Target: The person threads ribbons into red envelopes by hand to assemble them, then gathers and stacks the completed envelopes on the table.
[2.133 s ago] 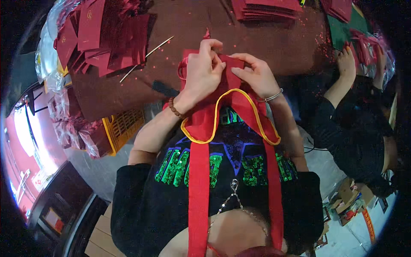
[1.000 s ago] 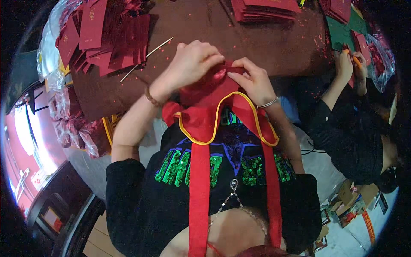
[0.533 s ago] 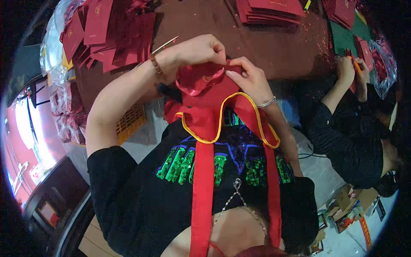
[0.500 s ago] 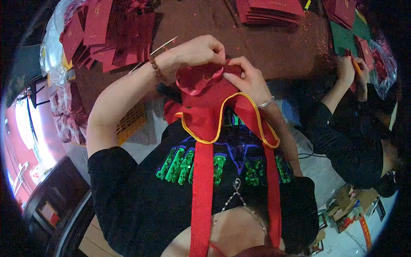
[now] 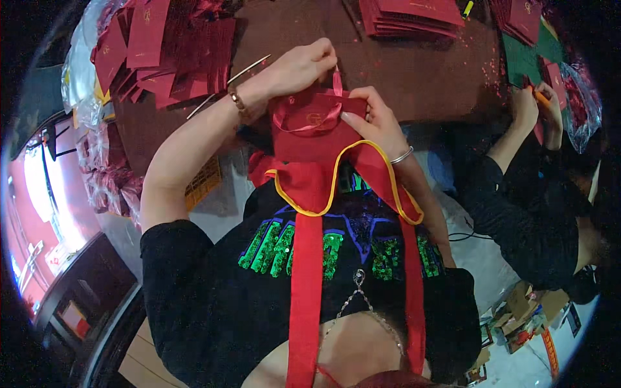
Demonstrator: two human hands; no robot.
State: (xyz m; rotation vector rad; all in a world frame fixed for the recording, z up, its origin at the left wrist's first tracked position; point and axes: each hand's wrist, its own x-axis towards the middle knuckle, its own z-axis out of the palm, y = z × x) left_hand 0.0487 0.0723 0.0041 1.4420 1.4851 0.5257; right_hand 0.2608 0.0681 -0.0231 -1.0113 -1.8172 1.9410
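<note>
A dark red paper gift bag (image 5: 294, 141) with a small gold mark stands against my red apron (image 5: 294, 184) at the table's near edge. Across its upper part lies a loop of pink satin ribbon (image 5: 306, 129). One strand of that ribbon runs upward, pinched by the fingertips of my left hand (image 5: 309, 63) above the bag. My right hand (image 5: 377, 123) grips the bag's right top corner, its thumb pressing the front beside the ribbon. The bag's back and lower end are hidden.
Piles of similar red paper bags (image 5: 145, 39) lie far left, with another stack (image 5: 411, 16) at the back. A thin pale stick (image 5: 249, 68) lies near my left forearm. At right, another person's hands (image 5: 524, 110) hold an orange-handled tool (image 5: 542, 98) beside a green mat (image 5: 522, 59).
My left hand has moved up slightly, drawing a ribbon strand up from the bag. More of the bag's front shows. My right hand keeps its grip at the corner.
</note>
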